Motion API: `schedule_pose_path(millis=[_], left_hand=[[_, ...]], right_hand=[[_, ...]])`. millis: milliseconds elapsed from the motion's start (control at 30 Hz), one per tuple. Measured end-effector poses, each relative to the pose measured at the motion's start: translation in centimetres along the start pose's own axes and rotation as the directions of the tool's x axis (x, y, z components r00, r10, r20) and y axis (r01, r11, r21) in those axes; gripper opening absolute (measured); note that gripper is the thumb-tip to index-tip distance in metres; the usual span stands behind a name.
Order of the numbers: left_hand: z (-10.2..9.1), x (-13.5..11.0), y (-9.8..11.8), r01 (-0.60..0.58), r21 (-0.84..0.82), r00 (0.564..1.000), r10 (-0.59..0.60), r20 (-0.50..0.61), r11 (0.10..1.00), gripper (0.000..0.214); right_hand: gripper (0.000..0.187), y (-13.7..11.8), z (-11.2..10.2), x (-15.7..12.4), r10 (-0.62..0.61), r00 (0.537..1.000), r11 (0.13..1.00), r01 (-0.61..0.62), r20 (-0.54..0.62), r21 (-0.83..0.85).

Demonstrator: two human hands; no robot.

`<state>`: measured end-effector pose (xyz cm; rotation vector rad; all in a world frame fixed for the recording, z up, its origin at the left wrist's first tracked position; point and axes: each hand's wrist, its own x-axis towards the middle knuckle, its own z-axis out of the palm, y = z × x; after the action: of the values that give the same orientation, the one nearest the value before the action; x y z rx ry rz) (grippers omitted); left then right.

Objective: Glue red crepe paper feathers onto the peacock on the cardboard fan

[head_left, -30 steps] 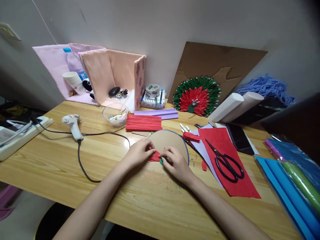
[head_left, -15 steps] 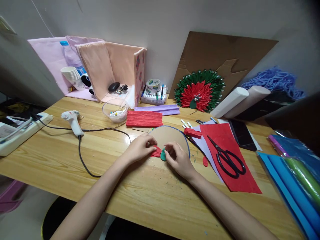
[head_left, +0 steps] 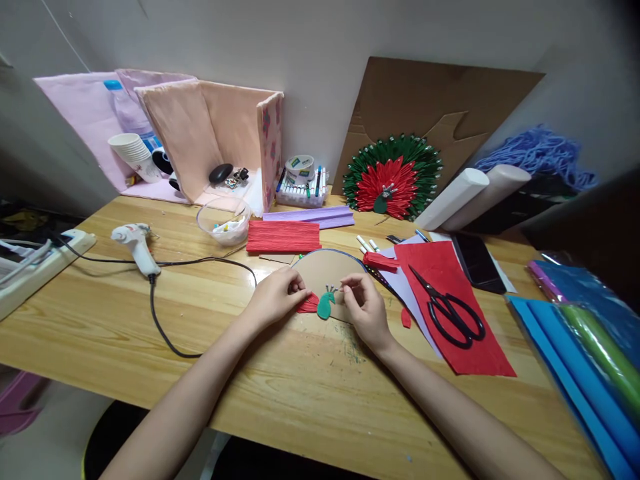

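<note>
A green bird-shaped cutout with a small crest lies on the lower part of a round cardboard piece edged in blue. Against its left side are pleated red paper petals. My left hand is closed, thumb and fingertips on the petals' upper left edge. Just right of the crest, apart from the green body, is my right hand. Its thumb and forefinger are pinched; a tiny thin thing shows at their tips, too small to name.
Black scissors lie on red paper at right, near a phone. A white glue gun with its cord is at left. Folded red crepe paper and a clear bowl lie behind. A finished paper peacock leans on cardboard.
My right hand has let go of the green bird cutout and moved right, so its crest now shows. My left hand stays at the red petals. The whole view has shifted slightly.
</note>
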<state>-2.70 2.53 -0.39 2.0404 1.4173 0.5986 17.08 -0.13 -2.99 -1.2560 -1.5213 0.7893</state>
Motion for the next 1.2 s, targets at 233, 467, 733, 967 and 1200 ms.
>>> schedule_pose_path(millis=[233,467,733,967,1200], left_hand=[[0.4,0.1,0.1,0.003,-0.062,1.0,-0.002,0.016,0.998,0.017],[-0.2,0.3,0.4,0.064,-0.382,0.998,-0.051,0.043,0.922,0.024],[-1.0,-0.2,1.7,-0.041,-0.434,0.998,0.054,0.018,0.9,0.019],[-0.7,0.3,1.3,0.216,-0.621,0.97,-0.096,0.222,0.753,0.039],[-0.8,0.0,1.6,0.22,-0.675,0.95,0.003,0.312,0.704,0.028]], right_hand=[[0.008,-0.1,-0.2,0.0,-0.01,1.0,0.999,0.01,0.016,-0.038],[0.015,-0.7,-0.2,0.0,-0.083,0.989,0.986,0.099,0.125,-0.135],[0.005,-1.2,-0.4,-0.4,-0.258,0.955,0.95,0.278,0.145,-0.142],[0.009,-0.3,-1.2,-0.6,-0.505,0.853,0.778,0.516,0.133,-0.358],[0.015,-0.1,-1.1,-0.6,-0.558,0.799,0.71,0.6,0.226,-0.37]])
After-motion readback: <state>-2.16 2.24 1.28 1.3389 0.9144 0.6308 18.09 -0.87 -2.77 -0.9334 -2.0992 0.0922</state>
